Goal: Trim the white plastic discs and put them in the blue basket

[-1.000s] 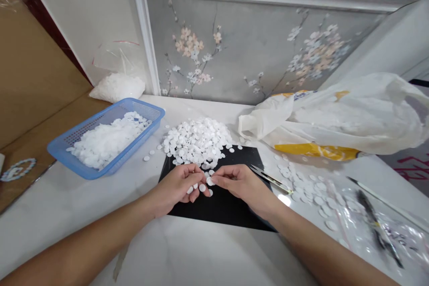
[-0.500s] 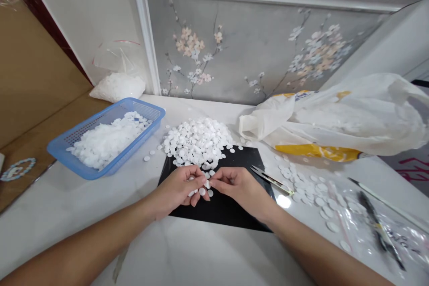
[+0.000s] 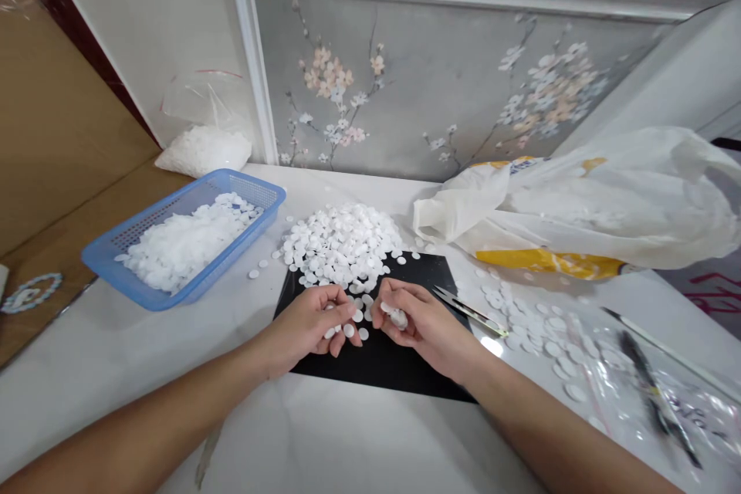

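Small round white discs (image 3: 344, 243) lie in a heap at the far side of a black mat (image 3: 394, 370). Over the mat's left part, my left hand (image 3: 321, 320) is closed around several white discs, its thumb resting against its fingers. My right hand (image 3: 414, 320) is curled, palm partly turned up, and holds a few white discs in its bent fingers. A narrow gap with loose discs on the mat separates the two hands. Just beyond my right wrist lies a pair of thread snips (image 3: 468, 310), points toward the heap.
A blue plastic basket (image 3: 139, 289) of white discs stands left; a clear bag of white pieces (image 3: 205, 150) leans behind it. At right lie a white-and-yellow plastic bag (image 3: 579, 208), scattered discs (image 3: 541, 332), a clear zip bag (image 3: 619, 394) and a black pen-like tool (image 3: 654, 386).
My right hand has drawn away from the left hand to the right and turned, showing discs in its fingers. My left hand has barely moved.
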`<state>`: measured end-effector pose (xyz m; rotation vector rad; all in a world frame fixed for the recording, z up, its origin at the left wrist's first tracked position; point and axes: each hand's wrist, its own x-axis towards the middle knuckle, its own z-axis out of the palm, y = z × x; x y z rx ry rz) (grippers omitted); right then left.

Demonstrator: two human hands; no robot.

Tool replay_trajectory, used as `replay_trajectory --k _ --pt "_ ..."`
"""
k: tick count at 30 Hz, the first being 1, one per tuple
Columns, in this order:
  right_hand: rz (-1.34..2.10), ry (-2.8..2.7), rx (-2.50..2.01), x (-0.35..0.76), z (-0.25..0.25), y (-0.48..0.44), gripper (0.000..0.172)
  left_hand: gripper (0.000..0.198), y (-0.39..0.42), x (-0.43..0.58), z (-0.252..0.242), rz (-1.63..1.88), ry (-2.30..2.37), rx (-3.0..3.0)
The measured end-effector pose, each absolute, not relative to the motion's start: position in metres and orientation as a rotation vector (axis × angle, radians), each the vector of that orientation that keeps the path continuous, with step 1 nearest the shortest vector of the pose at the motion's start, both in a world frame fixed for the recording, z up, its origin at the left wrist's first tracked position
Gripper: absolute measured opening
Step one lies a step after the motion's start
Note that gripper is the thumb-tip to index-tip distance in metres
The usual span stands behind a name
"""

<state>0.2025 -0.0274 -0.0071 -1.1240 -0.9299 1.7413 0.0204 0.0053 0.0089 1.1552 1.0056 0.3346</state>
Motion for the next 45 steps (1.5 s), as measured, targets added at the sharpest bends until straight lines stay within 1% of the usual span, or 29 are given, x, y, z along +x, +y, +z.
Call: replay_trajectory --k 2,4,8,10,15,18,21,23,28,32,34,37,42,44,45 --pt "1.741 -0.941 -1.106 0.202 -0.007 -0.027 0.025 0.033 0.005 0.02 0.008 0.329 0.999 1.159" --pt "1.717 -1.003 -1.131 0.2 -0.007 -0.028 0.022 0.033 0.005 0.02 0.007 0.333 0.989 1.17" --pt "1.632 -1.206 -1.178 0.194 -0.008 -0.032 0.028 0.035 0.004 0.021 0.01 0.331 0.984 1.173" --pt "1.608 -1.219 -1.168 0.192 -0.008 -0.033 0.027 0.033 0.004 0.021 0.012 0.336 0.987 1.133" --pt "1.629 -1.02 -1.111 0.199 -0.005 -0.029 0.024 0.025 0.008 0.017 0.013 0.414 0.941 1.093" --pt "1.607 -0.971 -1.131 0.209 -0.003 -0.023 0.019 0.025 0.013 0.014 0.01 0.473 0.951 1.101" --pt "1.552 -1.054 -1.194 0.217 -0.003 -0.019 0.014 0.029 0.017 0.011 0.007 0.499 0.963 1.086" --pt "1.446 -1.233 -1.288 0.219 -0.004 -0.018 0.012 0.031 0.018 0.01 0.007 0.504 0.975 1.068" --pt "0.922 -1.875 -1.472 0.217 -0.008 -0.02 0.011 0.024 0.015 0.012 0.009 0.524 1.008 1.106" --pt "0.776 -2.066 -1.432 0.215 -0.011 -0.023 0.012 0.028 0.013 0.014 0.01 0.493 1.008 1.17" --pt "0.782 -2.048 -1.443 0.214 -0.012 -0.024 0.011 0.032 0.012 0.015 0.01 0.476 1.012 1.152" --pt "0.921 -1.908 -1.478 0.214 -0.009 -0.023 0.009 0.035 0.011 0.016 0.011 0.467 1.018 1.131" --pt "1.278 -1.557 -1.418 0.215 -0.004 -0.021 0.02 0.037 0.011 0.016 0.014 0.458 1.013 1.13" --pt "1.368 -1.513 -1.442 0.215 -0.004 -0.022 0.019 0.036 0.01 0.016 0.014 0.445 1.01 1.116" --pt "1.346 -1.543 -1.476 0.215 -0.005 -0.022 0.017 0.035 0.01 0.017 0.014 0.438 1.01 1.115"
